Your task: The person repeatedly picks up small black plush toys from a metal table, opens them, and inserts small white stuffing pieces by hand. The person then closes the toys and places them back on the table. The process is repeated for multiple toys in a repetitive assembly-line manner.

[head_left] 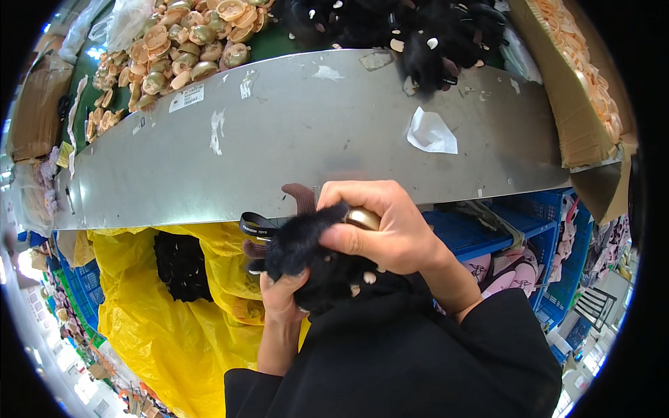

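Just in front of the table edge I hold a black plush toy [300,244] with brown horn-like parts [300,196] and a black ribbon loop [256,225]. My left hand [282,296] grips its lower left side, the thumb pressed into the fur. From the right, my right hand [390,226] closes on the upper part, thumb and fingers pinching the fur. A shiny gold rounded piece [364,219] shows under the fingers of that hand; how it sits against the plush is hidden. Small pale bits [368,277] dot the toy's lower side.
A grey metal table [279,139] bears beige-and-gold plastic shells [185,52], black plush pieces [425,56] and white paper [432,131]. A cardboard box [571,104] of beige parts stands right. Below are a yellow bag [153,341] with black plush and blue crates [460,233].
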The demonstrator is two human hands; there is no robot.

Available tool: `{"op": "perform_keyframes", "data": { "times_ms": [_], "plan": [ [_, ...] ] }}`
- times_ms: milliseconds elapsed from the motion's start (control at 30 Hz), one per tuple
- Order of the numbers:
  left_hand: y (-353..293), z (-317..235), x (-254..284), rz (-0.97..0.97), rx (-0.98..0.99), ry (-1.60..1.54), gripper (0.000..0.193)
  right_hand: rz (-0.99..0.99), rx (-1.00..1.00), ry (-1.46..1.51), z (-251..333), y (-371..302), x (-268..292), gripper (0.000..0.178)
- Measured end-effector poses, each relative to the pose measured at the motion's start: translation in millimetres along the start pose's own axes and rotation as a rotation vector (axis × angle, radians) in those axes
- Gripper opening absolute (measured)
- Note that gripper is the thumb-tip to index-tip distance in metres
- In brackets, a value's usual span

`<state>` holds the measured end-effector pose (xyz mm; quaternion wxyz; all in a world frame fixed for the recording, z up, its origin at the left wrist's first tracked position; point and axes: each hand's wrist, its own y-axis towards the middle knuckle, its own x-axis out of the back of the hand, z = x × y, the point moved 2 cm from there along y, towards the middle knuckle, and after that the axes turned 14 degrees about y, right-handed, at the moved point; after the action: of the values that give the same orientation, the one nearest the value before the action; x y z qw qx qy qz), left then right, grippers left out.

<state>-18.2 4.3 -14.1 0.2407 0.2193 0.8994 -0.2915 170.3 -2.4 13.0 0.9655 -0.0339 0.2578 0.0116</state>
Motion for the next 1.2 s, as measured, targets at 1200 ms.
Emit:
{"op": "perform_keyframes", "data": {
  "times_ms": [1200],
  "plan": [
    [41,-38,-4,-0.417,-0.26,0.322,0.031,-0.154,0.152,-0.374,-9,48,-17,0.019]
  ]
}}
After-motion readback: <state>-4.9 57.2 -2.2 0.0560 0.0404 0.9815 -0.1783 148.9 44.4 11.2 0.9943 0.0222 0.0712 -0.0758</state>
